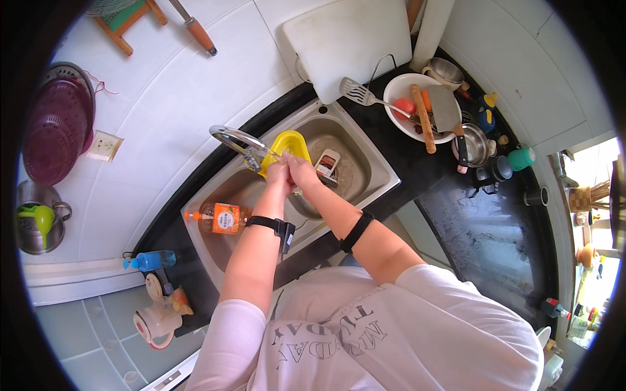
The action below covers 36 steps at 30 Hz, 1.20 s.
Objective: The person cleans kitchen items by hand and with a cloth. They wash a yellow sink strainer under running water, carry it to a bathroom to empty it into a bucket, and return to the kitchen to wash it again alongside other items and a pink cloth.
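Note:
My left hand (278,174) and my right hand (301,171) are pressed together beneath the chrome faucet (239,138), over the double-bowl stainless steel sink (389,183). Their fingers overlap, so whether something small lies between them is hidden. Just beyond the fingers, a yellow plastic basket (293,140) stands tilted across the sink's middle. To the right of my right hand, what looks like a white plastic slicer (328,161) rests in the right bowl. An orange-labelled pump bottle (226,218) lies in the left bowl, left of my left forearm.
Right of the sink, a white bowl (397,80) holds a cleaver (444,110), a slotted turner (359,92) and a red tomato-like item (405,107). A steel pot (474,144) stands beside it. A white cutting board (349,44) leans behind. A blue bottle (155,260) and a pitcher (157,325) stand left.

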Motion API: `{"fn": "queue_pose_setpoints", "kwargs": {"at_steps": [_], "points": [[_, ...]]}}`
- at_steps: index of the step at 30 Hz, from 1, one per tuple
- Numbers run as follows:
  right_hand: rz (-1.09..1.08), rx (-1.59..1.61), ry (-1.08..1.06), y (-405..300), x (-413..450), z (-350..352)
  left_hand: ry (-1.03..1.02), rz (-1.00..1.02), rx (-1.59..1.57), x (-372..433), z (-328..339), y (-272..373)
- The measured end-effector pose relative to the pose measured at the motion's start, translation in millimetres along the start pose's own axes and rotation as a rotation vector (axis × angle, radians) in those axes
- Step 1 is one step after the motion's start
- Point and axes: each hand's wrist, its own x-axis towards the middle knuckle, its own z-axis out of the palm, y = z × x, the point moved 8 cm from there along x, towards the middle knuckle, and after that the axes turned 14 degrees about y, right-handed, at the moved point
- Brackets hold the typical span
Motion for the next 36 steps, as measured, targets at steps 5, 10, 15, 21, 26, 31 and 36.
{"fn": "queue_pose_setpoints", "kwargs": {"at_steps": [5,10,15,21,26,31,36], "points": [[0.584,0.337,-0.127,11.0,-13.6,2.8,0.107,0.285,0.495,-19.0,5.9,10.7],[0.728,0.781,-0.333,21.1,-21.6,47.0,0.318,0.876,1.185,-28.0,-12.1,45.2],[0.684,0.875,-0.18,32.7,-14.7,55.6,0.296,0.997,1.219,-35.2,-25.2,44.5],[-0.455,-0.913,-0.013,8.0,25.4,36.8,0.396,1.032,1.026,-53.7,-27.1,37.7],[-0.261,-0.921,0.048,-12.8,4.7,15.9,0.466,1.196,0.943,-80.9,-22.8,48.5],[-0.15,-0.872,0.176,-1.2,-0.6,-8.3,0.408,1.257,1.063,-97.1,-16.6,58.2],[-0.216,-1.028,0.075,5.7,12.6,-16.4,0.231,1.591,0.888,-174.2,2.4,50.9]]}}
